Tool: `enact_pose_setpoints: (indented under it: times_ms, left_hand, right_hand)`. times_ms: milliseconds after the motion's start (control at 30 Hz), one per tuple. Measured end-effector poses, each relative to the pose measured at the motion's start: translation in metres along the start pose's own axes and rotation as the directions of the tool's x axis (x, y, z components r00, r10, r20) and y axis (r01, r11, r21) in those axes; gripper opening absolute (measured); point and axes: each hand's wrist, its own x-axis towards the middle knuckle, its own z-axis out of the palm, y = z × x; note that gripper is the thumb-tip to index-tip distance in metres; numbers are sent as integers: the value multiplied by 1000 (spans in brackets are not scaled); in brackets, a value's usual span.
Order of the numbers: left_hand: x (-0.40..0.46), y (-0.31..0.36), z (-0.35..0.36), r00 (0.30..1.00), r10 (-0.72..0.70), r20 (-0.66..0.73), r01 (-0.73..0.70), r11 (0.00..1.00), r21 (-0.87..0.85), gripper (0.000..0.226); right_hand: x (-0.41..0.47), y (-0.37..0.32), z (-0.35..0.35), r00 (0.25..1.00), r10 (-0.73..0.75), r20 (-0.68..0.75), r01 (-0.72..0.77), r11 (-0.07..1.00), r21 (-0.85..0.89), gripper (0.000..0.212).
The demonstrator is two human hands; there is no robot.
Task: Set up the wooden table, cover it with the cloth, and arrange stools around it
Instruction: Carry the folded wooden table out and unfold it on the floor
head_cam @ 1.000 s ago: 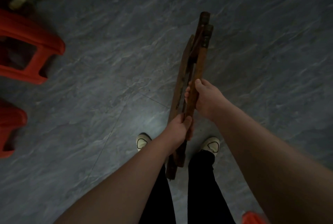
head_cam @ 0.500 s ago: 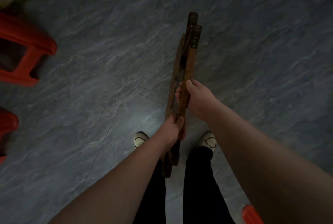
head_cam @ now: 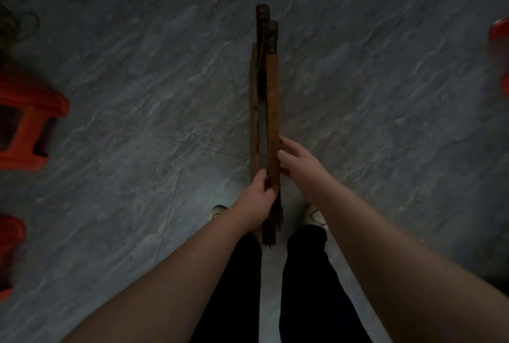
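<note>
the folded table is being held edge-up between the feet, gripped low by the left hand and steadied by the right hand's loosely curled fingers, seemingly for unfolding.

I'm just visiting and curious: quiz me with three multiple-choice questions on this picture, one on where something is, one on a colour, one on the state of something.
1. Where is the folded wooden frame?
A. Held in front of the person, between both hands
B. Lying flat by the left edge
C. Resting on a stool

2. What colour are the stools?
A. Blue
B. Red
C. White

3. What state is the frame in?
A. Opened out and standing
B. Covered with cloth
C. Folded shut

Answers:
1 A, the left hand holds its near end and the right hand touches its side.
2 B, the plastic stools at the edges are red.
3 C, its bars lie tight together.
</note>
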Motion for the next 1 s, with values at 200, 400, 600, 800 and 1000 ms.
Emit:
enact_pose_setpoints:
  times_ms: [200, 400, 600, 800, 1000]
  left_hand:
    - [-35, -21, 5, 996, 89, -15, -89, 996, 6, 60]
    - [-61, -44, 18, 988, 113, -102, -121, 989, -83, 36]
    - [-92, -62, 33, 966, 181, -184, -203, 973, -109, 33]
    - [-91, -99, 43, 942, 251, -224, -293, 939, -182, 43]
    - [-62, -152, 40, 908, 338, -249, -341, 940, 34, 62]
  right_hand:
    - [-43, 55, 1, 1000, -10, 23, 9, 998, 59, 43]
    - [-68, 97, -1, 992, -113, 58, 112, 993, 32, 41]
    - [-94, 129, -8, 972, -204, 120, 212, 976, -57, 54]
    - [-104, 178, 8, 975, -217, 41, 219, 974, -49, 67]
    - [-105, 219, 31, 956, -274, -109, 256, 955, -153, 54]
